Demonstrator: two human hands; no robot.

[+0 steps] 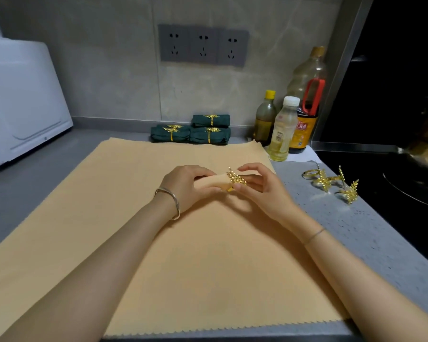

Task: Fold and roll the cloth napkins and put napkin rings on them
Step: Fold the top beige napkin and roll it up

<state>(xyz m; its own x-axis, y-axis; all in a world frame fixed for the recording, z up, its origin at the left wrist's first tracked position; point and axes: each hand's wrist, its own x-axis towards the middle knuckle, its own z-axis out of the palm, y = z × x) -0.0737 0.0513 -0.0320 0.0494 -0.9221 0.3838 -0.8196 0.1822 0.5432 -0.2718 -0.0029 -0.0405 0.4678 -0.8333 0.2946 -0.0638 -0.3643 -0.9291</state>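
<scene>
Gripping the rolled beige napkin (211, 183) from above, the left hand (183, 186) has its fingers curled round the left part of the roll, just over the flat beige cloths (158, 255) spread on the worktop (22, 183). The right hand (265, 193) pinches the gold leaf napkin ring (235, 180) between thumb and fingertips; the ring sits at the roll's right end and seems to be threaded onto it. The roll is soft, light cloth that would likely spring loose or bunch if released, so it is best held firmly close beside the ring. The ring looks like thin, stiff metal with pointed leaves that could snag the weave, so its plain band is the safer hold. Spare rings (329, 181) lie on a grey mat (356, 230) to the right, and ringed green napkins (190, 130) are stacked by the back wall.
</scene>
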